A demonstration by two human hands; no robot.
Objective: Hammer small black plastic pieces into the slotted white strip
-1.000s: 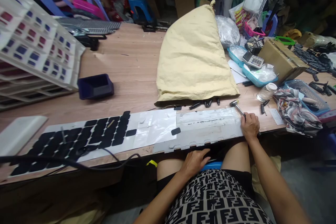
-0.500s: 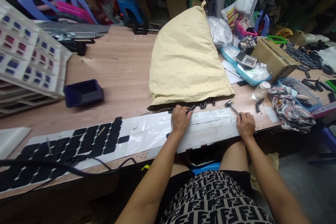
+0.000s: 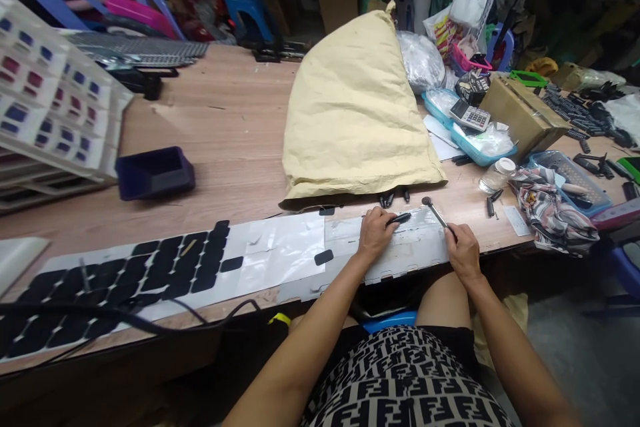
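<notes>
My left hand (image 3: pixel 376 233) is closed on a small black pen-like piece (image 3: pixel 400 218) and holds it over a long grey metal strip (image 3: pixel 400 255) at the table's near edge. My right hand (image 3: pixel 463 253) grips the handle of a small hammer (image 3: pixel 434 209), whose metal head is raised just right of the black piece. A few more small black pieces (image 3: pixel 393 198) lie beside the strip, at the foot of a large tan sack (image 3: pixel 355 107). Left of the strip lies a white sheet with several black pads (image 3: pixel 165 267).
A dark blue tray (image 3: pixel 154 173) and stacked white trays (image 3: pixel 55 113) stand at the left. A black cable (image 3: pixel 125 320) runs along the near edge. At the right are a blue basket with a calculator (image 3: pixel 473 125), a cardboard box (image 3: pixel 525 113), a jar (image 3: pixel 495 177) and a patterned cloth (image 3: pixel 555 210).
My left hand came up from my lap to the foot of the sack, picked up a black piece and carried it right toward the hammer. My right hand tilted the hammer's head up.
</notes>
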